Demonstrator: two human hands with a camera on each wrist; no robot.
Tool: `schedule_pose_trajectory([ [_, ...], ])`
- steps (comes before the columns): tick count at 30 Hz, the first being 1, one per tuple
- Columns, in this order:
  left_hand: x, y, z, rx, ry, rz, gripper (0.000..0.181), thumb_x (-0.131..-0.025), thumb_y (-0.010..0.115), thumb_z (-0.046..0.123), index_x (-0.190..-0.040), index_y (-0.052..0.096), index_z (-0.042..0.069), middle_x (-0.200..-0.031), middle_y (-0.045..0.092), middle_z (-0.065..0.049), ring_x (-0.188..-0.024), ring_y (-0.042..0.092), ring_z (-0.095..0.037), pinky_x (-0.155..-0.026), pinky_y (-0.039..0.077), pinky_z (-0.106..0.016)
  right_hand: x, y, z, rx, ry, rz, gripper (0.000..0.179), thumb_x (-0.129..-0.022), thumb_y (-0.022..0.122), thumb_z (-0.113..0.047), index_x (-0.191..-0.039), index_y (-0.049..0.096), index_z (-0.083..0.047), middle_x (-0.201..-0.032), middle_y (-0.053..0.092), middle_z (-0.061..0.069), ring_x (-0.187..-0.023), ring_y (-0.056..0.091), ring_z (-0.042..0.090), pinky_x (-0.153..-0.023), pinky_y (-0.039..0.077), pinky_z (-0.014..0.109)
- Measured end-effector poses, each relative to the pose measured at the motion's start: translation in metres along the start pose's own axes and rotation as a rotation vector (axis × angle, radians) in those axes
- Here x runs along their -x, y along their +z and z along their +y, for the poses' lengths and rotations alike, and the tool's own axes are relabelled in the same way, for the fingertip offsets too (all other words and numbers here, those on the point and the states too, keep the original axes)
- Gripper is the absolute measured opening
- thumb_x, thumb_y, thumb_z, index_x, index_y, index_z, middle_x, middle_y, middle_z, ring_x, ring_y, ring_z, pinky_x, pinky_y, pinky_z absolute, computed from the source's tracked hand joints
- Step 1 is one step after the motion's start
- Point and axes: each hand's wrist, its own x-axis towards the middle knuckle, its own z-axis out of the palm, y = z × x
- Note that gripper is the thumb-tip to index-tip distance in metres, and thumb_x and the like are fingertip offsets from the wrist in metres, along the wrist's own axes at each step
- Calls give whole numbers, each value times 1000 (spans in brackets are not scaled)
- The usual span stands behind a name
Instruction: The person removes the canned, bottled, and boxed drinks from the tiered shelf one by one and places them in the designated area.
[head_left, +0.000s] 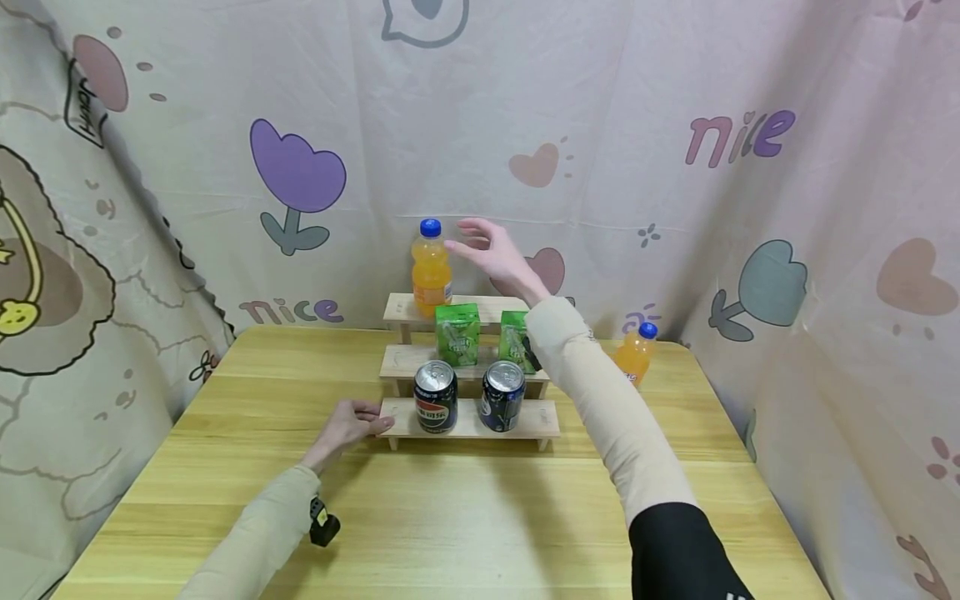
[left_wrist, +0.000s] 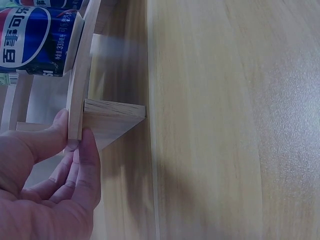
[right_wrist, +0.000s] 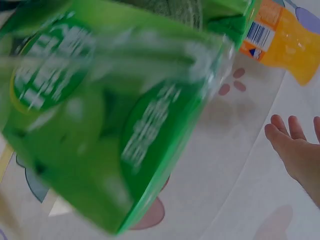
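Note:
A three-step wooden shelf (head_left: 468, 423) stands on the table. My left hand (head_left: 349, 428) pinches the left end of its lowest board between thumb and fingers, as the left wrist view confirms. On the top step stands an orange drink bottle (head_left: 431, 275) with a blue cap. My right hand (head_left: 497, 252) is just right of that bottle, fingers relaxed, holding nothing. Two green drink cartons, a left one (head_left: 457, 335) and a right one (head_left: 512, 337) partly hidden by my right sleeve, occupy the middle step. Two dark cola cans, left (head_left: 435, 398) and right (head_left: 502, 398), stand upright on the lowest.
Another orange bottle (head_left: 634, 354) stands on the table (head_left: 300, 392) right of the shelf, partly covered by my right forearm. A printed curtain (head_left: 600, 100) surrounds the table at the back and sides. One green carton (right_wrist: 105, 120) looms blurred in the right wrist view.

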Motion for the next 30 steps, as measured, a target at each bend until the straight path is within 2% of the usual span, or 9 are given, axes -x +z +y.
schedule_pose_trajectory([
  [5,0,0,0,3,-3,1,53,-88,77,16,-124,56,-17,-113,69,-32,-89,69,-19,-84,60,-37,-6,13,-3,-33,4,-10,58,-97,68,-28,-148,47,-9,-155,46,16,-144,44,34,-120,40,46],
  [13,0,0,2,1,-4,6,51,-88,77,15,-122,58,-17,-111,69,-32,-86,69,-16,-79,61,-32,-12,26,-7,-2,-1,-11,53,-98,66,-31,-144,51,-9,-151,52,12,-141,48,32,-120,40,45],
  [22,0,0,3,-4,-8,1,51,-88,77,15,-122,57,-17,-111,70,-31,-86,70,-17,-79,60,-31,-19,35,-6,-7,18,-12,55,-100,62,-32,-148,48,-9,-152,50,13,-143,46,32,-120,39,48],
  [30,-2,0,2,13,-21,1,52,-88,77,15,-123,57,-17,-112,70,-31,-85,69,-15,-80,60,-30,-20,38,-7,-39,21,13,50,-102,61,-31,-146,51,-9,-149,53,14,-141,48,31,-119,40,46],
])
